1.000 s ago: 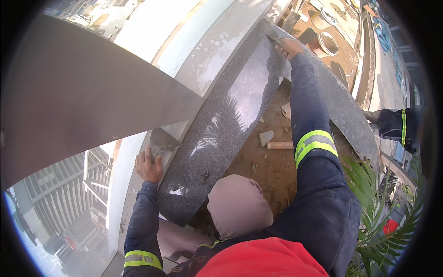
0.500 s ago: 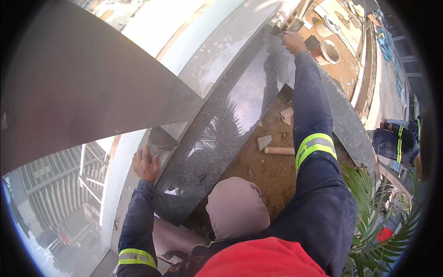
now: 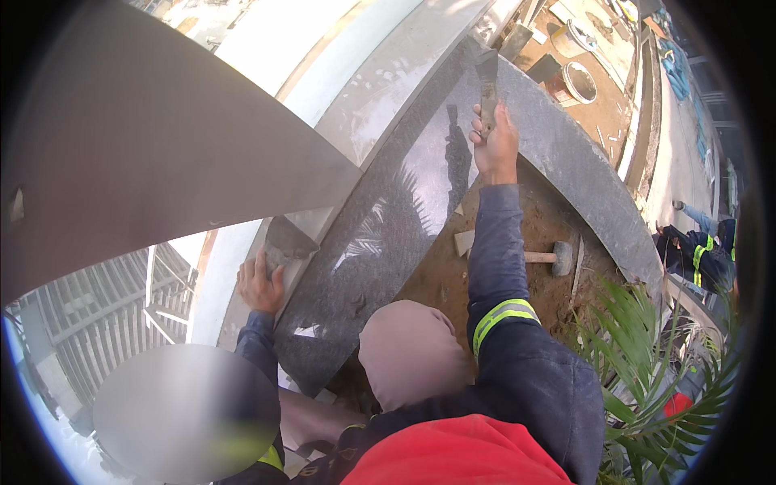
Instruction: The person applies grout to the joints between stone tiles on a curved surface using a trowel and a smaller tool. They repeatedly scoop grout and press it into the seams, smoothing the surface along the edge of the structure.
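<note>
Possibly the slab (image 3: 343, 283) could be scratched if the scraper (image 3: 488, 85), clasped by the right hand (image 3: 497, 151) at upper centre, is tilted, the left hand (image 3: 260, 286) resting unclenched at centre left.

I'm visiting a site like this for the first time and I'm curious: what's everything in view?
Scraper: one, grey blade, top centre
Block: one, grey, left of centre
Polished slab: one, dark grey, centre
Curved slab: one, grey, right of centre
Mallet: one, grey head, on brown soil
Fragment: at least one, pale, left of the mallet
Buckets: two, whitish, upper right
Panel: one, brown, upper left
Palm: one, green, lower right
Red object: one, kind unclear, behind the palm
Other people: at least one, navy clothing, far right
Right fingers: one set, bare, round the scraper's handle
Left fingers: one set, bare, beside the block
Sleeves: two, navy, yellow bands, lower half
Knee: one, mauve, lower centre
</note>
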### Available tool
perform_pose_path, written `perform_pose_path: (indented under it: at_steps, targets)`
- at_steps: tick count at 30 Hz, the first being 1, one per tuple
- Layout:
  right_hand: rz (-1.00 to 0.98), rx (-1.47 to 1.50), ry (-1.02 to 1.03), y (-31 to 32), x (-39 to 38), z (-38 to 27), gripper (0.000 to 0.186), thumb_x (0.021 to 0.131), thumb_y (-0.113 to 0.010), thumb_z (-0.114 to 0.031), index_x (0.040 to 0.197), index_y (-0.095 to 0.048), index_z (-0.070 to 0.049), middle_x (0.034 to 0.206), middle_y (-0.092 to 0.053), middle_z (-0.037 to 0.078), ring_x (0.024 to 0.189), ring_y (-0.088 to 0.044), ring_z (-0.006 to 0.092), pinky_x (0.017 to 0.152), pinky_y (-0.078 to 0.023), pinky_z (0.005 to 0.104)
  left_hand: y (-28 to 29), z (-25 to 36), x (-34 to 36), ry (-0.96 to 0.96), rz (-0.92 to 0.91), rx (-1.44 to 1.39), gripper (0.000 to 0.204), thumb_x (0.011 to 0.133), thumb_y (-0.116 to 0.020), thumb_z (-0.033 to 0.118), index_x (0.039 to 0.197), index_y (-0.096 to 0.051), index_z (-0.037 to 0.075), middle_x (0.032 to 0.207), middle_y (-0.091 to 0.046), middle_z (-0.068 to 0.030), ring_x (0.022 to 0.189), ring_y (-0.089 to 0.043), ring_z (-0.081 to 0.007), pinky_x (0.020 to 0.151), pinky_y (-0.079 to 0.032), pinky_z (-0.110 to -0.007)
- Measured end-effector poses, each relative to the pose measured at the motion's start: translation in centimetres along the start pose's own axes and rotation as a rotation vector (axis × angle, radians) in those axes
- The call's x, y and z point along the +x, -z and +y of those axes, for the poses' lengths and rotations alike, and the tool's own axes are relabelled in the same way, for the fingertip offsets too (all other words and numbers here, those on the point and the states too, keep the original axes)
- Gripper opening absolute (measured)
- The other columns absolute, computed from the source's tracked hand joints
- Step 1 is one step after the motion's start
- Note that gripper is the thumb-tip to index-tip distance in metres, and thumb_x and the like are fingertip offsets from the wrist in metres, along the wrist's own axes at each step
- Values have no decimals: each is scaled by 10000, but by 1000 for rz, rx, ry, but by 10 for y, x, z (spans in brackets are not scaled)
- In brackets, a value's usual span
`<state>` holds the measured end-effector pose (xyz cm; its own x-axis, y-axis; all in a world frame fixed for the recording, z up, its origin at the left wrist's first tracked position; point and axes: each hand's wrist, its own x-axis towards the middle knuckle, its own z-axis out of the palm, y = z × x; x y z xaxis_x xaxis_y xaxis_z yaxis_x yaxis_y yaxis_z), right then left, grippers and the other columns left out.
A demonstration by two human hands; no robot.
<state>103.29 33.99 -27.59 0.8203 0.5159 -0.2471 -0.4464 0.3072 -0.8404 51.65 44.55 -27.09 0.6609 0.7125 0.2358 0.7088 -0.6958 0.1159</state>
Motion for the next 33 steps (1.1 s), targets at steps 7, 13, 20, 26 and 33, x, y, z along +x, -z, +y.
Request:
perform_pose_path:
  at_steps: [7,13,20,26,33]
  targets:
    - [-477,219,-164,46,-162,-30,577,1078,-501,-422,1481,-419,-17,1089,-579,75,745,-479,95,611,-405,242,0,2,5,-12,-8,23,581,910,-708,310,1424,-559,84,1048,-620,-152,939,-608,-357,815,-480,-471]
    - [-703,-274,32,63,-180,-117,585,1034,-605,-431,1353,-593,60,988,-640,53,695,-497,77,610,-389,229,74,89,22,-73,-171,-359,583,913,-742,338,1409,-578,79,1052,-679,-191,972,-672,-381,790,-531,-483]
    - [-848,-592,493,13,-209,-181,374,1002,-678,-191,1320,-672,7,1048,-654,51,880,-560,120,785,-461,259,174,177,77,-245,-174,-629,589,951,-713,350,1457,-559,91,1204,-701,-194,1034,-686,-348,914,-523,-411]
    - [-996,-794,754,1,-238,-193,407,972,-678,-75,1377,-646,-64,1092,-631,79,928,-580,172,828,-472,276,213,174,59,-198,-126,-613,576,947,-716,371,1434,-582,94,1201,-713,-186,1079,-683,-344,929,-529,-391]
    - [-1037,-855,668,18,-268,-184,417,971,-669,-61,1387,-638,-68,1097,-624,98,946,-595,194,853,-487,295,201,162,5,-185,-52,-665,573,956,-708,369,1411,-585,43,1249,-692,-224,1094,-688,-356,932,-529,-401]
